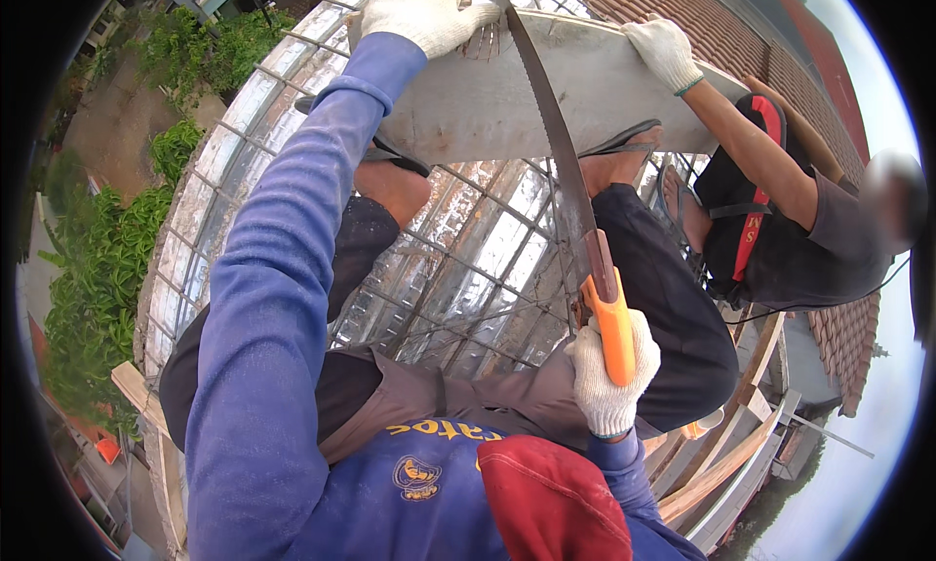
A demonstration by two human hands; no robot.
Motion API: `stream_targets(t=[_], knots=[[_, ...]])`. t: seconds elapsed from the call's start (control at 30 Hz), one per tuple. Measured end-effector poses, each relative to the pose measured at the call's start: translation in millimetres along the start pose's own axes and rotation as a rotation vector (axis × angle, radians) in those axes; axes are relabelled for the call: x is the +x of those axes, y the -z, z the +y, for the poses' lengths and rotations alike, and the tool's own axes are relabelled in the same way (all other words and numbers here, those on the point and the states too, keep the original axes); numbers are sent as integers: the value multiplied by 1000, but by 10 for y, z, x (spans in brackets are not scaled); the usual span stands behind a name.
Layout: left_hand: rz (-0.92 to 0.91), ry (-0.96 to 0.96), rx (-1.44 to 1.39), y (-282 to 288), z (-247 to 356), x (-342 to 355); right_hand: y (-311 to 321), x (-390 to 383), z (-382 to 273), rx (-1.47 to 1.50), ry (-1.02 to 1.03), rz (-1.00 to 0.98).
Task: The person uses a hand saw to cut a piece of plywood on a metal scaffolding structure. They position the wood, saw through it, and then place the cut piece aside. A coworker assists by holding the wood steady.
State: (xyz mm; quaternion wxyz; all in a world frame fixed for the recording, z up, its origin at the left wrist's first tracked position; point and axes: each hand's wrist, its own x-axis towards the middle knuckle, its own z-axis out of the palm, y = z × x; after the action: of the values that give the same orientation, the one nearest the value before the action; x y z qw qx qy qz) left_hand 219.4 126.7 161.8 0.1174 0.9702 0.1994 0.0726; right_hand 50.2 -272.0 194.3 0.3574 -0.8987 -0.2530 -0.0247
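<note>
My gloved right hand (612, 374) is wrapped round the orange handle of a hand saw (558, 137). Its long toothed blade runs up and away from me, and the far part lies across the top edge of a grey board (448, 108). At that edge, left of the blade, my gloved left hand (426, 17) grips the board, thumb toward the saw. The board stands on its long edge between my sandalled feet and the rebar. To the right, a co-worker's gloved hand (665, 52) holds the board's top edge as well.
Rebar mesh (458, 244) over shiny metal decking lies under my feet. A co-worker (780, 205) in dark clothes crouches at the right. Timber framing (731, 454) stands at the lower right, tiled roofs (673, 15) beyond. Past the deck's curved left edge, greenery (107, 269) lies far below.
</note>
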Motion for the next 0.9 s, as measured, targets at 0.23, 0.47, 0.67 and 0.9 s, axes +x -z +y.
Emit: stream_targets(t=[0.23,0.47,0.67,0.9], knots=[[26,-5,-53,-62,49,24,-675,1361,-128,391,-82,28],[16,5,-35,-62,-4,13,-88,127,-12,119,-41,23],[89,-37,-37,-113,-9,46,-488,1387,-358,380,-116,-46],[-52,-17,-60,68,-30,-32,-380,436,-274,224,-217,13]])
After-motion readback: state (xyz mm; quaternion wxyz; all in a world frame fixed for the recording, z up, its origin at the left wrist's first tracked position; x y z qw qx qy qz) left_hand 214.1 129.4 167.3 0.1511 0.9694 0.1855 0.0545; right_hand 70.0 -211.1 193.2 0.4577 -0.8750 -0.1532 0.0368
